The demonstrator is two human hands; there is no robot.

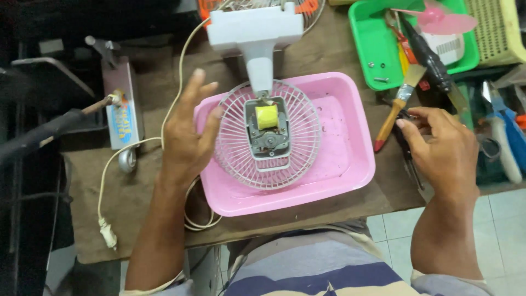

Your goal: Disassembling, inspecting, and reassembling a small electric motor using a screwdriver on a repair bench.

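While our left hand (186, 134), fingers spread, steadies fan grille (267, 135) rim, our right hand (441, 145) pinches dark tool (406, 147) well right of grille.

Bright, even overhead light, soft shadows, sharp centre, dim left edge, slight wide-angle bending.

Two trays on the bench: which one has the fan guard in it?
The pink tray, right in front of the person, holds the round fan guard with its bare motor. The green tray, farther back on the right, holds only tools and loose screws.
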